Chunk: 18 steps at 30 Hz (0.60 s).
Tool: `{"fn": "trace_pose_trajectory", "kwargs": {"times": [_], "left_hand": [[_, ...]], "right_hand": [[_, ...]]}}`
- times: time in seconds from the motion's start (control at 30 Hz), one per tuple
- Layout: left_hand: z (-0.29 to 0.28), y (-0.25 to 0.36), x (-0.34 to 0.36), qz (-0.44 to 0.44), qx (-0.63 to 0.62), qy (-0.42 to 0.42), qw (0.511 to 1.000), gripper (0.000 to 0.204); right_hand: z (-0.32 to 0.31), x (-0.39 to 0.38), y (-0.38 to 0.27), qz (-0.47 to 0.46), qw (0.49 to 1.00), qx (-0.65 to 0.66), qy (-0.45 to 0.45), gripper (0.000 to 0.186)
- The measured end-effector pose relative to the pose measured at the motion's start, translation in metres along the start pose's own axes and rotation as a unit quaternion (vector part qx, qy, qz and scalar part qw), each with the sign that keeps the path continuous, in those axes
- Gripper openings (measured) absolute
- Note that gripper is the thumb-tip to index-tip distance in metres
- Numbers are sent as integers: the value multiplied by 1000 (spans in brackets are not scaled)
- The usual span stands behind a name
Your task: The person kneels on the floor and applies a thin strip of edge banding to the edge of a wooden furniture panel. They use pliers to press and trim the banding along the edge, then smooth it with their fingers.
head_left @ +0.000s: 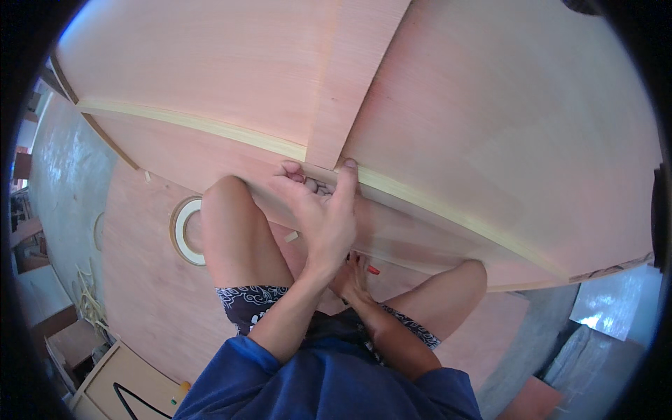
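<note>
Large pale plywood panels rise before me, with a long light wooden strip running across them. A wider upright board meets that strip near the middle. At this joint is my left hand, its fingers curled and its thumb laid on the strip's edge, gripping there. Lower down, between my knees, my right hand is closed around a slim tool with a red-orange end. The panel's lower part and my fingers hide most of that tool, so its kind is unclear.
On a plywood sheet beneath me lie a pale ring and a small wooden block. Cluttered shelves and a tangle of thin strips stand at the left. Plastic-wrapped sheets lie at the lower right.
</note>
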<state>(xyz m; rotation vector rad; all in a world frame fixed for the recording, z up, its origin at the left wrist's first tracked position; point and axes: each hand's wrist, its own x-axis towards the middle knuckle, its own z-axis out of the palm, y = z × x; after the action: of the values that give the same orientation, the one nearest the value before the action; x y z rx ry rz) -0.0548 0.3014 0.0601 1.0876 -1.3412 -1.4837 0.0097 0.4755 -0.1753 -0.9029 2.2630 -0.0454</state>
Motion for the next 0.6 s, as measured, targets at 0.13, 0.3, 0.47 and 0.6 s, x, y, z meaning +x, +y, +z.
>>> {"fn": "trace_pose_trajectory", "kwargs": {"times": [0.13,0.3,0.47,0.6], "left_hand": [[-2,3,0,-7,4,-7,1000,61],[6,5,-2,-35,-43,28,998,56],[18,7,-10,-29,39,73,996,52],[22,13,-15,-49,105,70,991,51]], "right_hand": [[3,1,3,11,999,-27,-23,97],[12,8,5,-20,995,-74,-65,100],[32,7,9,2,1000,6,18,102],[43,5,10,1,999,18,27,100]]}}
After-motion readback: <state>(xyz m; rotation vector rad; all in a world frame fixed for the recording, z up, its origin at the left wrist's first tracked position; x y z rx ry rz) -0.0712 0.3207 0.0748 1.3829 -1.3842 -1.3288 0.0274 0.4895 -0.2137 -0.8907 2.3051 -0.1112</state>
